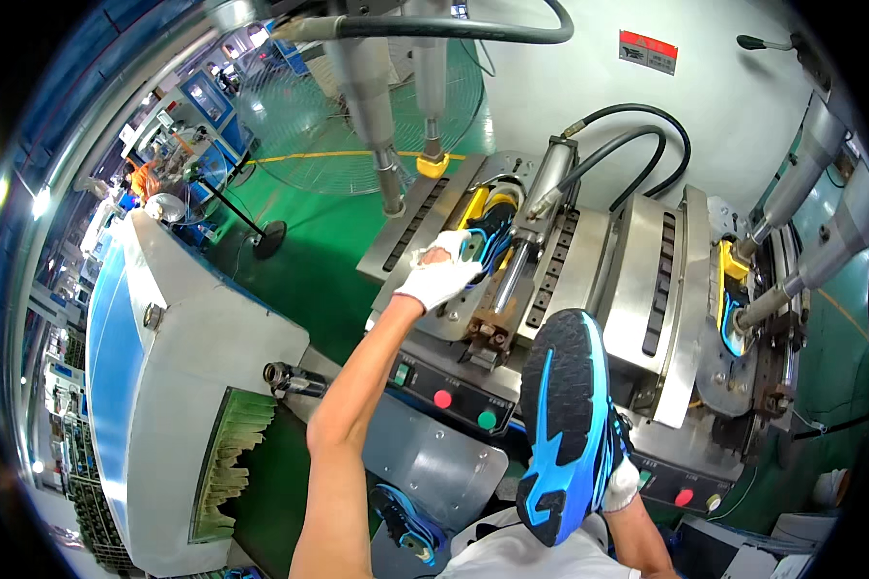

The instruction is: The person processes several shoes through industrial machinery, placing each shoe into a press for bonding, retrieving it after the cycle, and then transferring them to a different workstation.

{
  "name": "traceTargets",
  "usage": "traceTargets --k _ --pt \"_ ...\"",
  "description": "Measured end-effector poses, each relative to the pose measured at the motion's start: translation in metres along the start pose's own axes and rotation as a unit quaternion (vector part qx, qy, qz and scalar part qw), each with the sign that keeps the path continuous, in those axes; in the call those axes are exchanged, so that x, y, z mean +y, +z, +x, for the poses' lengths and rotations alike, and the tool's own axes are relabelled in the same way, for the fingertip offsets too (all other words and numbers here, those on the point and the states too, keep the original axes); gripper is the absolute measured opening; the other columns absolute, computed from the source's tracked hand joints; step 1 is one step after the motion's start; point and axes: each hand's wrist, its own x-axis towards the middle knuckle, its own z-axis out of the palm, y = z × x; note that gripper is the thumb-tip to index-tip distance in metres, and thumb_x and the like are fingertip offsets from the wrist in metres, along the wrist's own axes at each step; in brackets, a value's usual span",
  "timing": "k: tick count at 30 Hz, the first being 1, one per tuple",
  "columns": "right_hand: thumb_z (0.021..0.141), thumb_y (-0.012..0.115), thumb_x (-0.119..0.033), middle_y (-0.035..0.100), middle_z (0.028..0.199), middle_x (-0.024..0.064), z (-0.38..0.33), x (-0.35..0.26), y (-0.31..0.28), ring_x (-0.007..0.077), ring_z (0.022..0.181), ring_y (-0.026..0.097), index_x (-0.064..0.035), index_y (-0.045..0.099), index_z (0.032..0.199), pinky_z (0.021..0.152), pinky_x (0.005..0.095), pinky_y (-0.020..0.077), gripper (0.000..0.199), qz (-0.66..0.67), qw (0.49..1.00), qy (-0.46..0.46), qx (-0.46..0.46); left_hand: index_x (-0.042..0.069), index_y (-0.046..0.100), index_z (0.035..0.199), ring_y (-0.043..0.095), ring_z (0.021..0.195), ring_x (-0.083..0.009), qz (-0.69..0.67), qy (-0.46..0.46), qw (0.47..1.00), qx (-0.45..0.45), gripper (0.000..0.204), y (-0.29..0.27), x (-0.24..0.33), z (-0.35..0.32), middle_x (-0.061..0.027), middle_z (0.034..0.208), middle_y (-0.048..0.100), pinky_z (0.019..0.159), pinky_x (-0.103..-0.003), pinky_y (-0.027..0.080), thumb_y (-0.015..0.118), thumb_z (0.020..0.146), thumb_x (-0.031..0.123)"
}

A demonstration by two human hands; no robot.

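- Two white-gloved hands work: left hand grips a blue-and-black sports shoe seated in the steel press machine.
- Right hand clasps another blue-and-black trainer, sole up.
- A grey hydraulic cylinder crowds just beside the left grip.

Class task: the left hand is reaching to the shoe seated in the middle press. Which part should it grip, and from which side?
Grip the shoe at its near end, where the left hand already rests. Probably come from the person's side: the cylinder flanks its right and the rods hang beyond it.
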Motion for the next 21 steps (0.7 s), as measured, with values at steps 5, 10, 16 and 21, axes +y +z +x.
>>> traceTargets --k 5,10,16,21 --pt "0.07 0.085 -0.008 0.058 0.139 0.0177 -0.046 -0.025 -0.025 0.0297 0.12 0.062 0.0038 0.036 0.152 0.1 0.0423 0.054 0.097 -0.045 0.982 -0.106 0.148 0.006 0.042 0.149 0.053 0.13 -0.0399 0.169 -0.098 0.979 0.065 0.091 0.081 -0.03 0.089 -0.0264 0.14 0.052 0.107 -0.049 0.043 0.075 0.079 0.052" --pt "0.071 0.08 -0.004 0.063 0.13 0.0174 -0.059 -0.035 -0.027 0.0273 0.11 0.067 0.0043 0.039 0.149 0.093 0.0396 0.0573 0.089 -0.066 0.97 -0.04 0.231 0.005 0.055 0.124 0.064 0.113 -0.0387 0.198 -0.137 0.971 0.011 0.072 0.086 -0.039 0.122 -0.0234 0.119 0.065 0.097 -0.049 0.049 0.078 0.075 0.053" --pt "0.075 0.068 0.003 0.07 0.107 0.0147 -0.018 -0.027 0.006 0.0211 0.086 0.072 0.0054 0.046 0.141 0.075 0.0331 0.0619 0.07 -0.118 0.952 -0.061 0.276 0.002 0.058 0.128 0.063 0.116 -0.0374 0.097 -0.134 0.98 0.109 0.073 -0.033 0.007 0.061 -0.0233 0.124 0.065 0.099 -0.044 0.049 0.079 0.072 0.044" --pt "0.079 0.07 -0.001 0.071 0.101 0.014 0.079 -0.01 0.039 0.0245 0.084 0.072 0.0084 0.061 0.116 0.082 0.0394 0.0621 0.039 -0.169 0.951 -0.012 0.257 0.001 0.063 0.117 0.067 0.106 -0.0362 0.024 -0.066 0.968 0.243 0.058 -0.088 0.021 -0.087 -0.0203 0.115 0.066 0.093 -0.043 0.053 0.084 0.072 0.031"
